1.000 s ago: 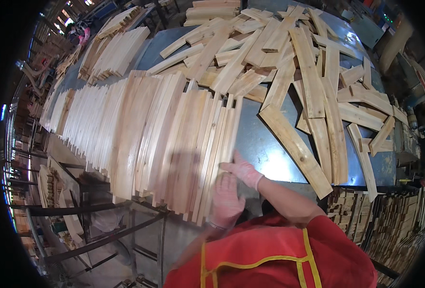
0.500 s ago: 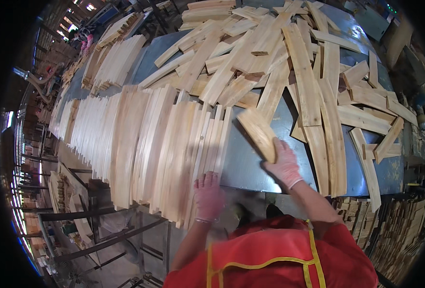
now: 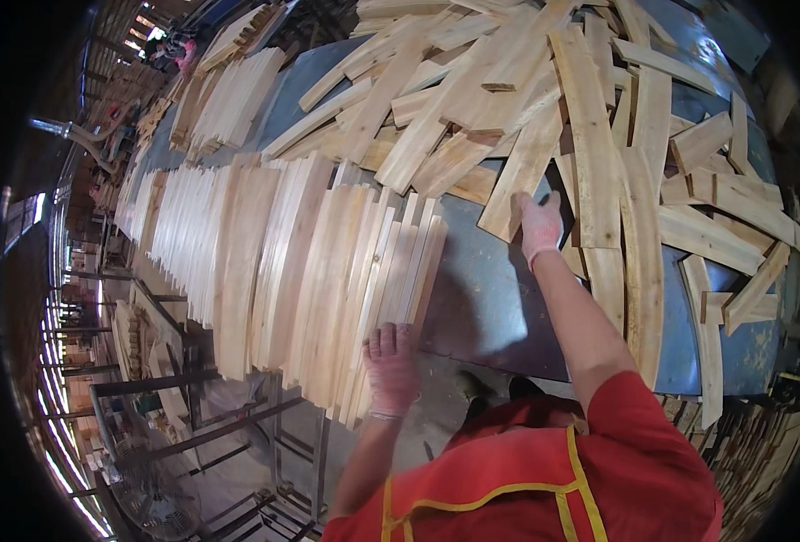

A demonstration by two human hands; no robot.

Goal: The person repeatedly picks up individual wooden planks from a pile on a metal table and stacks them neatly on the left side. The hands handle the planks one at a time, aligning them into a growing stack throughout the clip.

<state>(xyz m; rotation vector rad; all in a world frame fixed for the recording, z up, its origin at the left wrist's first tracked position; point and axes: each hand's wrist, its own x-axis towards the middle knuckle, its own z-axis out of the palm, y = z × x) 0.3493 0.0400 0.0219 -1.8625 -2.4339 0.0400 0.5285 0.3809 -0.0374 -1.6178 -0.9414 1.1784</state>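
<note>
My right hand, in a pale pink glove, is at the near end of a flat wooden board on the edge of the loose pile. Its thumb side lies over the board's edge and its fingers close on it; the underside is hidden. My left hand, gloved alike, rests with outstretched fingers against the near ends of a row of boards standing on edge. The last board at that row's right end leans slightly.
Loose boards lie crosswise over the blue-grey metal table. Farther left stands another stack of boards. A dark metal frame and a fan are at lower left. A person is at the far left.
My right hand has let go of the short-looking board it carried, and the row has a board more at its right end. The hand has reached away to the pile; my left hand stays.
</note>
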